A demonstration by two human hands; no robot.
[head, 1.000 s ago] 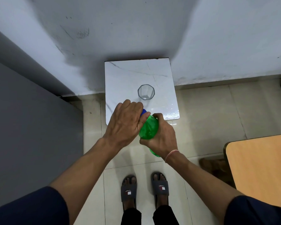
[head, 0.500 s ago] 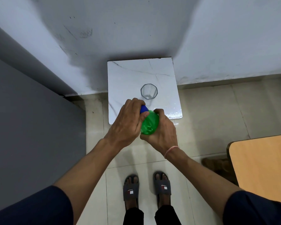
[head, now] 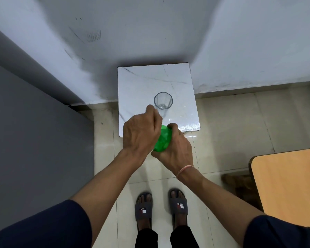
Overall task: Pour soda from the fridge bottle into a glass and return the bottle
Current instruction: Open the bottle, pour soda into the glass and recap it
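Observation:
A green plastic soda bottle (head: 162, 140) is held upright in front of me, just before the near edge of a small white marble-topped table (head: 138, 86). My right hand (head: 175, 151) grips the bottle's body from the right. My left hand (head: 141, 133) is closed over the bottle's top, hiding the blue cap. An empty clear faceted glass (head: 163, 101) stands upright on the table, just beyond my left fingers.
A grey fridge side (head: 34, 140) fills the left. A wooden table corner (head: 286, 185) juts in at lower right, with a dark object beneath it. The white wall (head: 150, 33) stands behind the small table. My feet in slippers (head: 161, 208) are on the tiled floor.
My left hand has turned over the bottle top, its fingers swinging toward the glass, and the blue cap is now hidden. The bottle and right hand stay roughly in place.

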